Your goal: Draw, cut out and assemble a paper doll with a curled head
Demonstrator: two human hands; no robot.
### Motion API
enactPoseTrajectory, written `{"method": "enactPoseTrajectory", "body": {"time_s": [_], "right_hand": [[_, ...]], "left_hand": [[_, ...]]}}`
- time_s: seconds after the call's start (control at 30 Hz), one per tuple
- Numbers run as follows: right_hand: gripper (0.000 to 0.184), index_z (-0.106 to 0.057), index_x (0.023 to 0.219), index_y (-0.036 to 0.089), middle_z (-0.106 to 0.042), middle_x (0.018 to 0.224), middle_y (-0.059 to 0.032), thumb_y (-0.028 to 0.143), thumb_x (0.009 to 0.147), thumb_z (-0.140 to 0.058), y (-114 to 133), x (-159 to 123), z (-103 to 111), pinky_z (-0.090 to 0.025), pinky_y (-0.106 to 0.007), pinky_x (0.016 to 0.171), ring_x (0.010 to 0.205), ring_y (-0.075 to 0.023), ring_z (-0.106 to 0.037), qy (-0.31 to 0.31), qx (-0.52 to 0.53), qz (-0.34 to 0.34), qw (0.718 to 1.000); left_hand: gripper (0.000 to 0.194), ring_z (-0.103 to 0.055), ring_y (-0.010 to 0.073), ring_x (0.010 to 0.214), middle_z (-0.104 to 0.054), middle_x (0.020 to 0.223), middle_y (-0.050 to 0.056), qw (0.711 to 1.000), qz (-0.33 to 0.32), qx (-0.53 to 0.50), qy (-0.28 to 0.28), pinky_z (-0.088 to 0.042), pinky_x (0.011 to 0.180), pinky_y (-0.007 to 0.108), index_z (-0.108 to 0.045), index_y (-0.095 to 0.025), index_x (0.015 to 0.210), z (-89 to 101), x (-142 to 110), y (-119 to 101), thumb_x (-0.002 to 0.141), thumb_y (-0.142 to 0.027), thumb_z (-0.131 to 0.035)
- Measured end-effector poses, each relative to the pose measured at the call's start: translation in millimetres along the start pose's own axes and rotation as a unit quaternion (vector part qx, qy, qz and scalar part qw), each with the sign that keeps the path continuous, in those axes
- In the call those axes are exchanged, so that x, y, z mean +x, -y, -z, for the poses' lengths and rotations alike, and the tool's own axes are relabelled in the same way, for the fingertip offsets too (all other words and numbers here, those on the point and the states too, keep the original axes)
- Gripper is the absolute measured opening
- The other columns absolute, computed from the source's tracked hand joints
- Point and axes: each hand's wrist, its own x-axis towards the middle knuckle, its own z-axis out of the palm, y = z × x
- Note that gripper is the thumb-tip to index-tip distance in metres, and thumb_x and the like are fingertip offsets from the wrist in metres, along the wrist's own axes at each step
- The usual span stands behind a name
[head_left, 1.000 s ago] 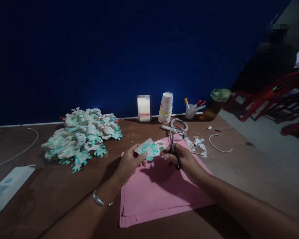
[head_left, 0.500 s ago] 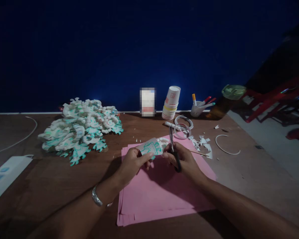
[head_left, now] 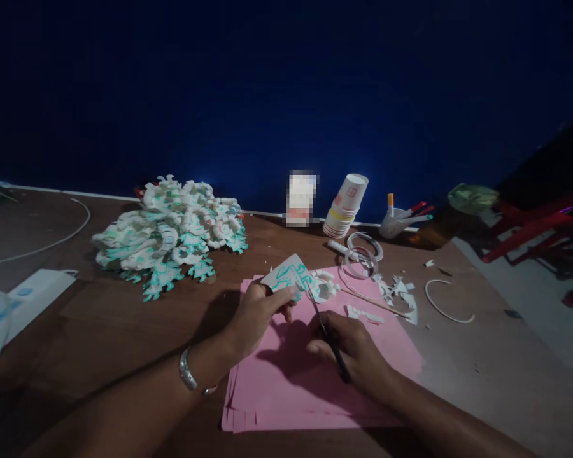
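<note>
Power strip point(head_left: 33, 299): on the tabletop point(head_left: 100, 343) at far left, near a white cord.
Pile point(head_left: 169, 235): white paper shapes with green edges, heaped on the tabletop, well apart from the cutting.
Left hand point(head_left: 258, 315): pinching the card point(head_left: 279, 273) between thumb and fingers.
Card: tilted, raised above the pink sheets point(head_left: 305, 397); a green drawing covers much of it, and the upper left corner looks untrimmed.
Scissors point(head_left: 322, 324): slanting up to the card's right side, tips at the drawing. The step in hand looks like trimming around the green outline; whether the blades are parted is too fine to tell.
White cutout point(head_left: 328, 286): beyond the blades, at the far part of the pink sheets.
Right hand point(head_left: 351, 346): curled around the scissors' handles. The next move seems to call for small, steady snips here, with the left hand turning the card so the line meets the blades and the fingertips stay clear.
Cups point(head_left: 348, 203): stacked upside down near the wall.
Rings point(head_left: 381, 249): lying in front of the cups.
Scraps point(head_left: 410, 305): scattered just right of the pink sheets.
Pens point(head_left: 390, 203): standing in a small cup behind the scraps.
</note>
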Motion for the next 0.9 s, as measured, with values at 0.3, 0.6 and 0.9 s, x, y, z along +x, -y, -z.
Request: {"method": "enactPoseTrajectory", "body": {"time_s": [0.3, 0.6, 0.9], "right_hand": [[0.043, -0.058, 0.076, 0.017, -0.049, 0.064, 0.0032, 0.057, 0.088, -0.064, 1.5, 0.7, 1.7, -0.034, -0.022, 0.055, 0.059, -0.0109, -0.04, -0.005, 0.023, 0.008, 1.0], [0.042, -0.059, 0.077, 0.016, -0.048, 0.061, 0.0038, 0.056, 0.088, -0.065, -2.5, 1.2, 2.7, -0.032, -0.021, 0.053, 0.056, -0.0102, -0.038, -0.004, 0.014, 0.001, 1.0], [0.045, -0.059, 0.074, 0.016, -0.047, 0.059, 0.0037, 0.058, 0.088, -0.063, -2.6, 1.7, 5.1, -0.032, -0.021, 0.053, 0.055, -0.0102, -0.038, -0.006, -0.024, 0.02, 0.999]], "left_hand": [[0.018, -0.052, 0.0113, 0.055, -0.058, 0.064, 0.001, 1.0, 0.0, -0.013, -0.002, -0.047, 0.052, 0.025, -0.063, -0.015, 0.071, -7.3, -3.2, -1.7, 0.077, -0.03, -0.071], [0.019, -0.053, 0.011, 0.054, -0.058, 0.063, 0.002, 1.0, 0.008, -0.02, 0.008, -0.047, 0.052, 0.025, -0.064, -0.015, 0.07, -6.7, -2.5, -1.2, 0.076, -0.031, -0.072], [0.02, -0.054, 0.0113, 0.055, -0.059, 0.063, 0.002, 0.999, 0.009, -0.03, 0.01, -0.048, 0.05, 0.023, -0.064, -0.014, 0.071, -4.1, -1.1, 0.3, 0.075, -0.032, -0.073]]}}
